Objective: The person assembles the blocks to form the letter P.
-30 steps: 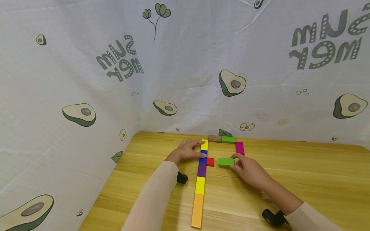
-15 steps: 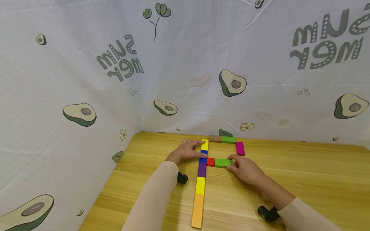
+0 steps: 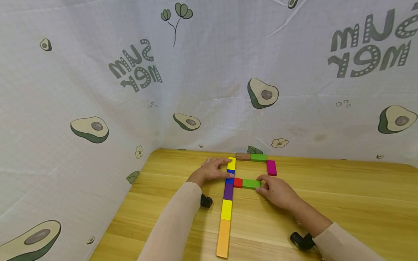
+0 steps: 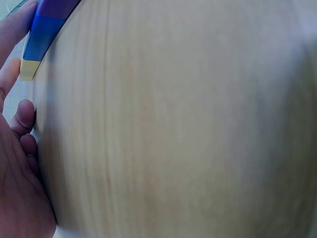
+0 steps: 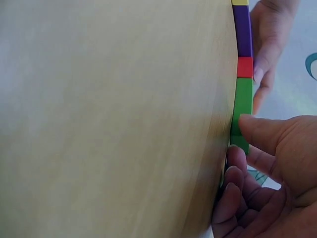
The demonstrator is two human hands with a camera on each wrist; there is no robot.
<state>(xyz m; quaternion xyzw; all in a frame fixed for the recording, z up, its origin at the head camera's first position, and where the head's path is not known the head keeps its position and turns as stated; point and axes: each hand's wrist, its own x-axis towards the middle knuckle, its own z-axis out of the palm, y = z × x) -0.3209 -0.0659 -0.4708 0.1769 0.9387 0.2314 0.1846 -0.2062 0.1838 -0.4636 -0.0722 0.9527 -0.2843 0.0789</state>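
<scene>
In the head view, my right hand (image 3: 278,191) pinches the right end of a green block (image 3: 250,184) between thumb and fingers. The block's left end meets a small red block (image 3: 238,183), which touches the side of a column of blocks. My left hand (image 3: 211,169) rests on that column, forefinger on the top yellow block (image 3: 231,164) and thumb on the blue block (image 3: 229,179) below it. Beneath come a purple block (image 3: 228,192), another yellow block (image 3: 226,210) and a long orange block (image 3: 223,239). The right wrist view shows the thumb against the green block (image 5: 242,99).
Along the back edge of the wooden table (image 3: 326,203) lie a brown block (image 3: 243,157) and a second green block (image 3: 258,158). A magenta block (image 3: 271,168) lies just in front of their right end. A printed white cloth (image 3: 215,72) hangs behind and at the left.
My right hand has slid the green block left until it meets the red one, closing the gap between them. Over the last half second it has stayed put. The left hand has not moved.
</scene>
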